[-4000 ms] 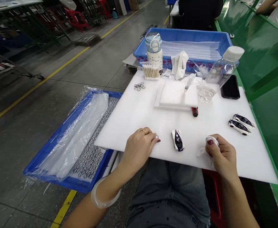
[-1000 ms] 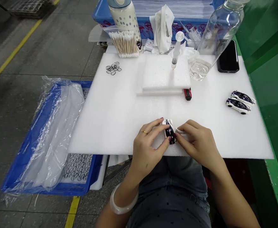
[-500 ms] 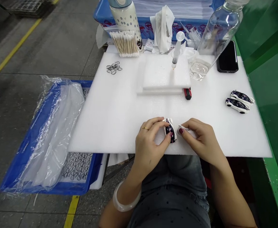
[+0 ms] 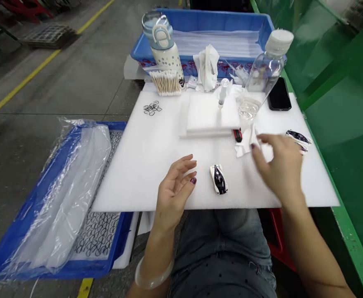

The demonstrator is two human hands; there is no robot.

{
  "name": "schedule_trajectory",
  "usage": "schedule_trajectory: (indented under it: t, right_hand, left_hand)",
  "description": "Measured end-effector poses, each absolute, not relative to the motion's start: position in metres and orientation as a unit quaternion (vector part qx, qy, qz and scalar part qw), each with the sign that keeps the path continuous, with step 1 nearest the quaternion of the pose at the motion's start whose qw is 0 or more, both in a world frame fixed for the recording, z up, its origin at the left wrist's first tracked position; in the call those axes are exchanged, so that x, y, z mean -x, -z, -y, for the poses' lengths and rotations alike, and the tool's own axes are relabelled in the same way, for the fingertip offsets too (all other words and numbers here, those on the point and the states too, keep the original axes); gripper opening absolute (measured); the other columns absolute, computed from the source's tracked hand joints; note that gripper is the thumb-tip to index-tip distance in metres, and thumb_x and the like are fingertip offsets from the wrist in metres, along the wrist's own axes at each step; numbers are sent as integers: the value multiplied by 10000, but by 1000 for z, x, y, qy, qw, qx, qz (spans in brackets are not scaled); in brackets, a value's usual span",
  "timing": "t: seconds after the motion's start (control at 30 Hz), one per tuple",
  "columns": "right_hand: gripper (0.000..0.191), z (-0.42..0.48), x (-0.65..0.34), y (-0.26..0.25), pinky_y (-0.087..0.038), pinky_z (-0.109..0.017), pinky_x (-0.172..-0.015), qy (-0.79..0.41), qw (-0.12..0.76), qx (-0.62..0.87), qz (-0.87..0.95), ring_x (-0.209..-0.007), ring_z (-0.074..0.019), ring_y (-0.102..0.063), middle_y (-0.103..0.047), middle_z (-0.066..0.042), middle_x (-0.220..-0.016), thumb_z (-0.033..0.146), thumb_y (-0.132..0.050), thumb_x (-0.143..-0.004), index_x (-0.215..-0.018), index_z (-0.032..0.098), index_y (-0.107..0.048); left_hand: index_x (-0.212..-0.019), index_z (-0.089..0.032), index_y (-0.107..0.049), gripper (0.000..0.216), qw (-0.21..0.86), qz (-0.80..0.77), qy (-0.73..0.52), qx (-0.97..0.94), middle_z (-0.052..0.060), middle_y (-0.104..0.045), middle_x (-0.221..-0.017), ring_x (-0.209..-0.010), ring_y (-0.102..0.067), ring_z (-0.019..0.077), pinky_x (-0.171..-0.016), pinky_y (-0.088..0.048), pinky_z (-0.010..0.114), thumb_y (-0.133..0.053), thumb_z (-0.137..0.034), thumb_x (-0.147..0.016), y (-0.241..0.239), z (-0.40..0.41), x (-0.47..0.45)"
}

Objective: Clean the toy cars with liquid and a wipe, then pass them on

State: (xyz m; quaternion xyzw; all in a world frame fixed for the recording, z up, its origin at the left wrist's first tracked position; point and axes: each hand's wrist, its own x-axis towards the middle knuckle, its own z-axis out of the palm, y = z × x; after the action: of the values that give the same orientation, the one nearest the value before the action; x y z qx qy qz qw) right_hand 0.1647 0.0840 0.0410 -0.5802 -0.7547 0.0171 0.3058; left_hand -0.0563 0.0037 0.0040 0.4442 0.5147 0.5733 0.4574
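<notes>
A white and dark toy car lies by itself on the white foam board, near its front edge. To its left, my left hand hovers with fingers apart and nothing in it. My right hand is off to the right, slightly blurred, thumb and fingers apart and holding nothing. Just beyond its fingertips a crumpled white tissue rests on the board. More toy cars of the same look sit at the right, partly hidden behind my right hand.
A foam block holds an upright syringe. Behind stand cotton swabs, a tumbler and a clear bottle beside a phone. Black rings lie at left. A blue tray is lower left.
My left hand has let go of the toy car and drawn left. My right hand has moved right and up, and the tissue it held now lies on the board. The view has tilted up.
</notes>
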Motion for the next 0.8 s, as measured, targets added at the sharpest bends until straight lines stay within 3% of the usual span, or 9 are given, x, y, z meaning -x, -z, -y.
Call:
schedule_trajectory:
  t: [0.1, 0.17, 0.27, 0.4, 0.5, 0.6, 0.7, 0.8]
  right_hand:
    - [425, -45, -124, -24, -436, -398, -687, -52, 245, 509, 824, -759, -262, -583, -661, -112, -847, 417, -551, -894, -1156, 87, -606]
    - [414, -28, -105, -18, -443, -386, -689, -54, 223, 489, 842, -792, -265, -586, -667, -117, -889, 315, -547, -893, -1232, 79, -563]
    - [420, -32, -121, -21, -469, -378, -744, -53, 273, 497, 822, -843, -246, -603, -680, -107, -949, 232, -514, -898, -1298, 103, -512]
    - [456, -59, -239, -29, -489, -387, -801, 10, 347, 644, 682, -868, -238, -625, -675, -98, -1067, 344, -590, -838, -1263, 185, -545]
    - [574, -69, -349, -20, -472, -405, -730, 24, 251, 822, 511, -796, -266, -622, -693, -97, -1013, 402, -622, -769, -1293, 183, -536]
    - [600, -66, -417, -5, -445, -439, -705, 15, 140, 895, 424, -885, -353, -618, -694, -152, -1073, 393, -597, -776, -1324, 157, -530]
    - [521, -66, -421, 0, -440, -467, -736, 65, 121, 876, 462, -1012, -402, -592, -650, -222, -1171, 400, -536, -827, -1268, 127, -584]
    - [464, -83, -383, -8, -450, -473, -856, 84, 153, 818, 547, -1115, -372, -572, -638, -180, -1224, 422, -486, -868, -1211, 144, -627]
  left_hand:
    - [-1103, -272, -679, 219, 433, -538, -569, -447, 29, -584, -1272, -1117, -591, 149, -953, -508, 233, -653, -245, -887, -6, -17, 51]
    - [-1070, -252, -688, 193, 407, -546, -565, -466, 35, -591, -1234, -1054, -613, 146, -919, -528, 234, -652, -255, -881, -6, -23, 48]
    - [-1032, -236, -699, 171, 353, -574, -548, -495, 41, -584, -1210, -1026, -625, 148, -885, -547, 229, -649, -252, -869, -2, -23, 46]
    - [-973, -234, -710, 127, 313, -590, -531, -521, 42, -601, -1163, -1118, -599, 173, -914, -540, 233, -641, -271, -873, 4, -14, 48]
    - [-969, -237, -707, 134, 309, -582, -518, -545, 50, -602, -1155, -1099, -604, 195, -871, -562, 273, -626, -298, -882, 7, -12, 49]
    - [-986, -239, -700, 155, 298, -579, -486, -583, 65, -604, -1152, -1096, -601, 228, -869, -558, 344, -605, -321, -896, 8, -14, 49]
    - [-999, -253, -691, 156, 282, -578, -454, -617, 64, -609, -1151, -1079, -600, 236, -869, -544, 382, -588, -329, -910, 8, -15, 51]
    - [-1000, -256, -688, 157, 271, -578, -438, -633, 64, -620, -1148, -1060, -609, 235, -856, -545, 387, -577, -333, -919, 8, -15, 50]
